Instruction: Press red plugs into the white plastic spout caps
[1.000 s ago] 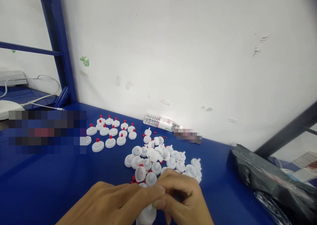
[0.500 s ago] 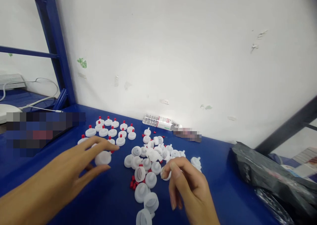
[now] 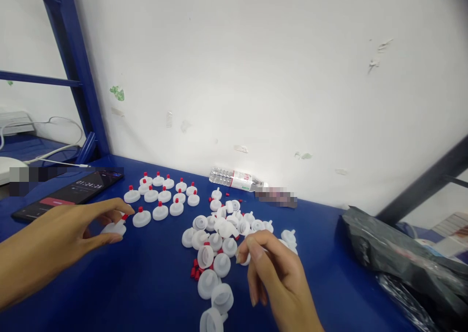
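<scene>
My left hand (image 3: 106,220) pinches a white plastic cap with a red tip (image 3: 115,228) between thumb and fingers. It is just left of several similar red-tipped white caps (image 3: 160,212) standing upright on the blue table. My right hand (image 3: 272,268) has its fingers curled, with the thumb against the index finger; what they hold, if anything, is hidden. Beside its fingertips lies a loose pile of white nozzle caps (image 3: 222,264), some upright, some tipped over. Small red tips (image 3: 195,272) are heaped at the pile's left side.
A clear plastic bottle (image 3: 237,180) lies along the wall at the back. At the left a phone (image 3: 80,185) showing a timer rests on the table (image 3: 153,288). A dark plastic bag (image 3: 387,259) occupies the right side. Blue frame posts (image 3: 82,73) stand at the left.
My left hand has moved left with the red-tipped cap, uncovering standing caps and the phone. My right hand stays almost where it was.
</scene>
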Motion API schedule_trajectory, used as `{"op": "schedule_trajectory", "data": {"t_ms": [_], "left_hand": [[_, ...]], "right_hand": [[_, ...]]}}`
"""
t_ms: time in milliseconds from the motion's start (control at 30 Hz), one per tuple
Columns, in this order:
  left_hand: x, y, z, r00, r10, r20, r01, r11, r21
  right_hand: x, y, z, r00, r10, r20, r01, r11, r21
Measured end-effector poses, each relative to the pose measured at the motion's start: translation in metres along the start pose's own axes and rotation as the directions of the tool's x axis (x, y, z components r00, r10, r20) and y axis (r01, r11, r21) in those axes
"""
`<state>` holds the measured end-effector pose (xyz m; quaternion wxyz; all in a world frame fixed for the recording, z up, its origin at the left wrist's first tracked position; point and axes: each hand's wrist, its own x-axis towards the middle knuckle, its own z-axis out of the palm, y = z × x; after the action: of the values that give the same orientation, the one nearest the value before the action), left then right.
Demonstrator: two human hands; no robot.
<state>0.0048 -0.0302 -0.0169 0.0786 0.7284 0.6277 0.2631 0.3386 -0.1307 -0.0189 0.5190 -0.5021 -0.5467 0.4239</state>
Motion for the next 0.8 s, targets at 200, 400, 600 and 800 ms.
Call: {"op": "schedule_trajectory", "data": {"t_ms": [200,400,600,800], "left_hand": [[0.005,-0.009,0.002,0.976,-0.034,0.214,0.051,0.996,-0.072],[0.004,0.003,-0.001,0.970,-0.080,0.228,0.107,0.988,-0.109],[0.007,-0.014,0.010,0.974,-0.109,0.199,0.132,0.986,-0.107],[0.008,-0.029,0.023,0.995,-0.050,0.086,0.058,0.994,-0.088]], "right_hand": [[-0.001,0.002,0.001,1.000,-0.010,0.018,0.010,1.000,-0.010],[-0.002,0.003,0.004,0.998,-0.057,0.018,0.057,0.998,-0.012],[0.000,0.002,0.001,0.989,-0.148,-0.015,0.146,0.987,-0.066],[0.013,-0.004,-0.013,0.952,-0.291,-0.090,0.275,0.948,-0.163]]}}
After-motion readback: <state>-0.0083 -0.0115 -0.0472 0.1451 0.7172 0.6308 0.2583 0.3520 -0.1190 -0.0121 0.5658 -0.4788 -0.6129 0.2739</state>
